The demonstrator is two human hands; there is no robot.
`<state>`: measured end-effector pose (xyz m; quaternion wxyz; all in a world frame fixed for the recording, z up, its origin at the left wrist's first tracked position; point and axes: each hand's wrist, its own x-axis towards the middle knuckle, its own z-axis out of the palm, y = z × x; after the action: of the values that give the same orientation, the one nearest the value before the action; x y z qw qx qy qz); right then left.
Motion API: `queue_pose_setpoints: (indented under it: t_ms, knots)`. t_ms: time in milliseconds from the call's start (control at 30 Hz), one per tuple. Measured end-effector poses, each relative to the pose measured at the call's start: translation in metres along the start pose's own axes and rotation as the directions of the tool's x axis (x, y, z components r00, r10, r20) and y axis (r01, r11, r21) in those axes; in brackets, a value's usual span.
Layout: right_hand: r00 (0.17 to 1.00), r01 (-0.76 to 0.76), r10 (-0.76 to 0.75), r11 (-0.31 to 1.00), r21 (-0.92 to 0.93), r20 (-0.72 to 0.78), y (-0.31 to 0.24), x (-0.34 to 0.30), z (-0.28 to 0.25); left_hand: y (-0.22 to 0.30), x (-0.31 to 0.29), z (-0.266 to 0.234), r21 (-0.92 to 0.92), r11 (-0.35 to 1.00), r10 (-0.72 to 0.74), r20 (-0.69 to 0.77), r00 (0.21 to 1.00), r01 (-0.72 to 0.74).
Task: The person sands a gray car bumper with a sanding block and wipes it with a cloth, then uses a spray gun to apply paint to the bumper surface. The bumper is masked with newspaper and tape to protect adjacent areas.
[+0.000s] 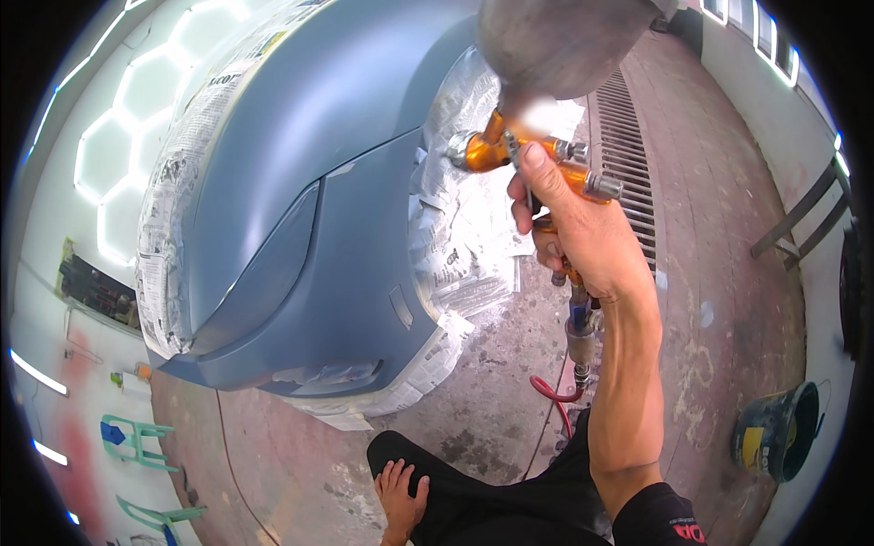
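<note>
My right hand is closed around an orange spray gun, its nozzle pointing left. A grey paint cup sits on top of the gun, and a red air hose hangs below the handle. To the left of the gun stands a car's corner with a blue-grey fender and bumper. Printed newspaper covers the wheel area, and more masks the body's edges. My left hand rests with fingers spread on my black-clad knee, holding nothing.
A floor grate runs along the right of the car. By the right wall are a dark bucket and a metal frame. Green stools stand at the left, near a wall with hexagonal lights.
</note>
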<state>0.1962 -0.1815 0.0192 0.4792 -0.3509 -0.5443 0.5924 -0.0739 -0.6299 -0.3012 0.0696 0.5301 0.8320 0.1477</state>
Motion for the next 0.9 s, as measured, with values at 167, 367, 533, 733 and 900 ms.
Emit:
queue_pose_setpoints:
  t_ms: [167,367,533,733,900]
  knots:
    - [0.969,0.085,-0.083,0.996,-0.002,-0.234,0.003,0.005,-0.003,0.001,-0.003,-0.003,-0.008,1.000,-0.009,0.007,1.000,0.010]
    - [0.971,0.081,-0.068,0.996,0.046,-0.229,0.012,0.004,-0.006,0.001,-0.001,-0.001,0.021,0.999,0.026,-0.016,1.000,-0.025]
    - [0.993,0.007,-0.014,0.998,-0.067,-0.115,0.006,-0.011,0.004,0.004,0.003,0.001,0.014,0.999,0.040,-0.011,0.999,-0.039]
    - [0.978,0.046,-0.010,0.984,-0.171,0.208,0.012,-0.021,0.005,0.004,0.003,0.000,0.017,0.998,0.056,-0.020,0.998,-0.055]
    - [0.992,0.075,-0.056,0.982,-0.171,0.114,0.015,-0.021,0.012,0.006,0.004,-0.001,0.018,0.998,0.066,-0.019,0.998,-0.066]
